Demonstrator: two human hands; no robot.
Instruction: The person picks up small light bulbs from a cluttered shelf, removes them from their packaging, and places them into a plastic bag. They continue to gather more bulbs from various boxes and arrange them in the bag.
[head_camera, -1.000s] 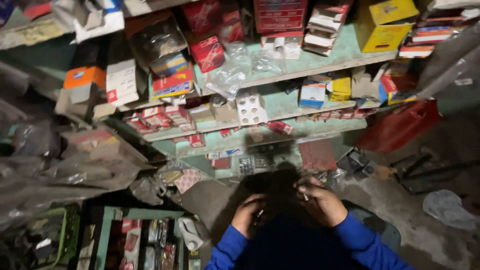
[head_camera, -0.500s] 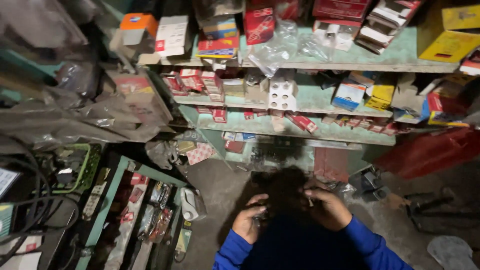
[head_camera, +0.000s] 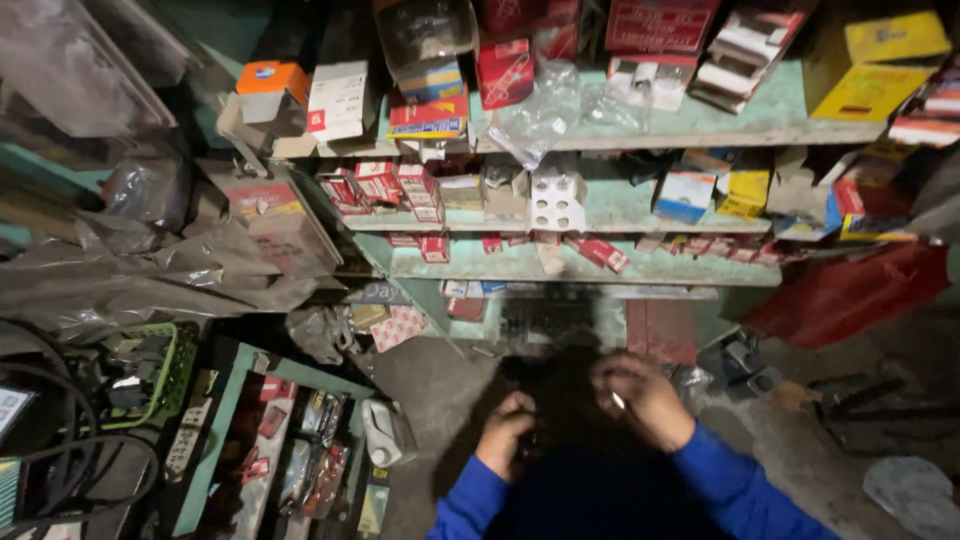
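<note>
Working low over the dark, shadowed object (head_camera: 560, 400) between your hands: your right hand (head_camera: 640, 398) pinches a small shiny metal piece (head_camera: 618, 401), your left hand (head_camera: 508, 432) curls against the object's left side, grip unclear.

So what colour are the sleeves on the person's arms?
Bright blue sleeves, seen best in the head view, the only one.

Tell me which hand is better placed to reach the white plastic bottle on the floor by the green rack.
Left, probably. The left hand lies nearer the white plastic bottle, with bare floor between. The right hand sits farther off and seems to pinch a small shiny piece.
</note>
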